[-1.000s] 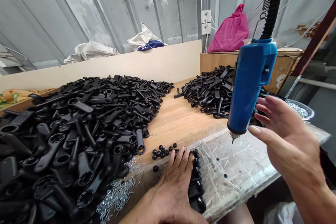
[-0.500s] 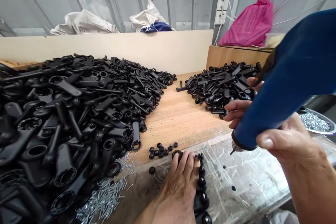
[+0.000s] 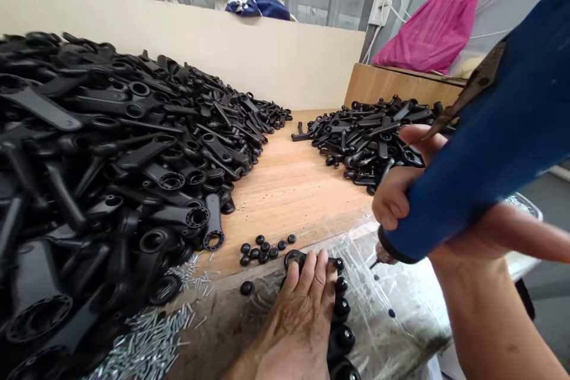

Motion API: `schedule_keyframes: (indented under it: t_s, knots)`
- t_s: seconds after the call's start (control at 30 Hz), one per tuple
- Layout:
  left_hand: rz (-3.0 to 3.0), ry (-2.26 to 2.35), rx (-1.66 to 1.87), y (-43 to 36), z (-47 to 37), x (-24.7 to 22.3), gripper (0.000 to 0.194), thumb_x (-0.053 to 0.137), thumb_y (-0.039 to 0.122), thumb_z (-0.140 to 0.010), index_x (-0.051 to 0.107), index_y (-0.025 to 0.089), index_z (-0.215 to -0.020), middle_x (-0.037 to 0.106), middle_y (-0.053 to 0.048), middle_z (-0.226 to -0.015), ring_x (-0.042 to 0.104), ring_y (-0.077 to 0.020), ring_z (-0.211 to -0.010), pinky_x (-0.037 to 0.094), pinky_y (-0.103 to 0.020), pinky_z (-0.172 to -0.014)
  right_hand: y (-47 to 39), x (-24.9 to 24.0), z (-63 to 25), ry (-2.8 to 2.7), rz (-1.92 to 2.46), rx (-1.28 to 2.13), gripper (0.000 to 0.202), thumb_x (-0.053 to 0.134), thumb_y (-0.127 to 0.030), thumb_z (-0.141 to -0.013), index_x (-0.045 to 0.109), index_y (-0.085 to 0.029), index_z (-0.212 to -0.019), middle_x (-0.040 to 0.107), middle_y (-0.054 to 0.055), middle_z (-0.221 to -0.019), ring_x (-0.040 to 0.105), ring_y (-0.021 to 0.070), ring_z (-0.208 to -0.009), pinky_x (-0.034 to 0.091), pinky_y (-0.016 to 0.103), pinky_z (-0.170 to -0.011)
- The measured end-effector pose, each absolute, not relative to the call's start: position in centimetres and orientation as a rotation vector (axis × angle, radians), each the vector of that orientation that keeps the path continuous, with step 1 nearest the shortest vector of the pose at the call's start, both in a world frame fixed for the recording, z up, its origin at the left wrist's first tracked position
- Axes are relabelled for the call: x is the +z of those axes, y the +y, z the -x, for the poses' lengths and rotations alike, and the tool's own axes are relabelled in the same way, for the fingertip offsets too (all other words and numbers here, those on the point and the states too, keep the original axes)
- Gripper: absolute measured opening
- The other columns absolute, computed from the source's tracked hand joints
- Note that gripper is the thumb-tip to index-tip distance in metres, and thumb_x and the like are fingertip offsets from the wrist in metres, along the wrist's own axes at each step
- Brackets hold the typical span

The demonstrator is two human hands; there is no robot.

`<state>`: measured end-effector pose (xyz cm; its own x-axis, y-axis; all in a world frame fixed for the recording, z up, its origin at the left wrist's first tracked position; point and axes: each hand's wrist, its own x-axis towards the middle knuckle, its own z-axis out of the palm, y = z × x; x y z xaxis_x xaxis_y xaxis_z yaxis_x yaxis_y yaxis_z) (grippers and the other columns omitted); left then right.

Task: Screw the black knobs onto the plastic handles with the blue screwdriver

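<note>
My left hand [image 3: 305, 309] lies flat with its fingers stretched out over a row of black crank handles on the scuffed, plastic-covered bench edge. Along the hand's right side, round black knobs [image 3: 342, 307] of that row stick out, several with shiny centres. My right hand [image 3: 396, 199] is wrapped round a blue power screwdriver [image 3: 467, 190], its bit pointing down and left, a short way right of the row. Several loose black knobs [image 3: 262, 252] lie just beyond my left fingertips.
A big heap of black crank handles [image 3: 142, 148] fills the left side, with loose silver screws [image 3: 146, 338] at its foot. A smaller heap [image 3: 369, 136] lies at the back right. Behind stand a pale board [image 3: 312, 59] and a pink bag [image 3: 431, 29].
The view has tilted down, so the heaps sit higher in it. The screwdriver has tilted and its tip has come a little nearer the row. My left hand stays on the handles.
</note>
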<state>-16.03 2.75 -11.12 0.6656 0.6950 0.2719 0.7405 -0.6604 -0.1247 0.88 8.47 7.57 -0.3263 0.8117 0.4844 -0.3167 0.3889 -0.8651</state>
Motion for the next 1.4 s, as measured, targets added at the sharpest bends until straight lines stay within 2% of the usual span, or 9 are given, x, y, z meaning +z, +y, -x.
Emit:
schedule_keyframes:
  t_s: [0.13, 0.23, 0.43, 0.6, 0.9, 1.0, 1.17, 1.27, 1.4]
  knots:
    - [2.647, -1.257, -0.280, 2.3, 16.3, -9.8, 0.044, 0.035, 0.019, -0.096, 0.038, 0.012, -0.139, 0.038, -0.015, -0.146, 0.034, -0.0306, -0.135, 0.038, -0.047, -0.103, 8.6, 6.0, -0.1, -1.390, 0.572, 1.151, 0.080, 0.084, -0.050, -0.053, 0.051, -0.031, -0.122, 0.064, -0.001, -0.068, 0.059, 0.0216, -0.059, 0.047, 0.031, -0.047]
    - [2.668, -1.183, -0.288, 2.1, 16.5, -9.1, 0.048, 0.038, 0.015, -0.093, 0.034, 0.012, -0.140, 0.037, -0.014, -0.147, 0.035, -0.0299, -0.135, 0.039, -0.045, -0.102, 8.0, 5.4, 0.5, -1.242, 0.607, 1.070, 0.078, 0.078, -0.064, -0.054, 0.053, -0.029, -0.120, 0.062, 0.000, -0.066, 0.057, 0.0195, -0.054, 0.045, 0.030, -0.044]
    - [2.627, -1.235, -0.225, 2.5, 15.6, -9.1, 0.042, 0.029, 0.019, -0.097, 0.043, 0.010, -0.136, 0.044, -0.016, -0.141, 0.040, -0.0302, -0.132, 0.043, -0.045, -0.098, 6.4, 6.5, 1.1, -1.193, 0.719, 1.064, 0.078, 0.062, -0.084, -0.048, 0.055, -0.040, -0.113, 0.063, -0.001, -0.059, 0.054, 0.0216, -0.045, 0.044, 0.033, -0.038]
    - [2.593, -1.322, -0.226, 2.3, 14.8, -8.8, 0.040, 0.028, 0.019, -0.099, 0.046, 0.012, -0.134, 0.048, -0.014, -0.139, 0.042, -0.0303, -0.130, 0.041, -0.045, -0.099, 6.5, 6.4, 1.8, -1.232, 0.768, 1.072, 0.077, 0.064, -0.084, -0.044, 0.057, -0.042, -0.109, 0.056, -0.004, -0.055, 0.055, 0.0200, -0.043, 0.044, 0.030, -0.039]
    - [2.652, -1.335, -0.233, 2.5, 14.9, -8.6, 0.040, 0.030, 0.019, -0.099, 0.046, 0.011, -0.134, 0.047, -0.015, -0.140, 0.040, -0.0320, -0.131, 0.039, -0.048, -0.100, 6.9, 5.7, 2.1, -1.251, 0.869, 0.943, 0.082, 0.045, -0.093, -0.053, 0.046, -0.041, -0.116, 0.053, -0.001, -0.058, 0.056, 0.0221, -0.045, 0.043, 0.032, -0.039]
    - [2.659, -1.337, -0.234, 2.4, 14.8, -8.5, 0.040, 0.030, 0.019, -0.099, 0.045, 0.010, -0.135, 0.046, -0.016, -0.140, 0.039, -0.0318, -0.132, 0.040, -0.049, -0.101, 7.0, 5.7, 2.2, -1.239, 0.834, 1.012, 0.076, 0.053, -0.088, -0.053, 0.049, -0.042, -0.114, 0.055, -0.003, -0.059, 0.058, 0.0214, -0.049, 0.043, 0.030, -0.041]
    - [2.695, -1.355, -0.219, 2.4, 15.0, -8.2, 0.040, 0.032, 0.017, -0.098, 0.043, 0.011, -0.137, 0.043, -0.016, -0.142, 0.036, -0.0318, -0.134, 0.040, -0.049, -0.102, 7.2, 5.1, 2.0, -1.175, 0.718, 1.071, 0.092, 0.072, -0.078, -0.042, 0.047, -0.035, -0.120, 0.060, -0.003, -0.058, 0.053, 0.0202, -0.046, 0.044, 0.031, -0.039]
    - [2.707, -1.352, -0.206, 2.5, 15.1, -8.4, 0.040, 0.030, 0.016, -0.099, 0.044, 0.011, -0.136, 0.043, -0.016, -0.142, 0.036, -0.0315, -0.134, 0.040, -0.048, -0.102, 7.4, 4.5, 1.6, -1.245, 0.669, 1.060, 0.098, 0.074, -0.075, -0.046, 0.040, -0.032, -0.128, 0.063, -0.002, -0.064, 0.055, 0.0210, -0.050, 0.046, 0.032, -0.044]
    - [2.717, -1.355, -0.220, 2.5, 15.1, -8.8, 0.043, 0.031, 0.015, -0.098, 0.039, 0.013, -0.140, 0.040, -0.015, -0.144, 0.035, -0.0322, -0.134, 0.039, -0.049, -0.103, 7.5, 4.1, 1.3, -1.257, 0.664, 1.050, 0.096, 0.078, -0.071, -0.043, 0.044, -0.032, -0.124, 0.060, -0.002, -0.064, 0.055, 0.0204, -0.051, 0.044, 0.031, -0.043]
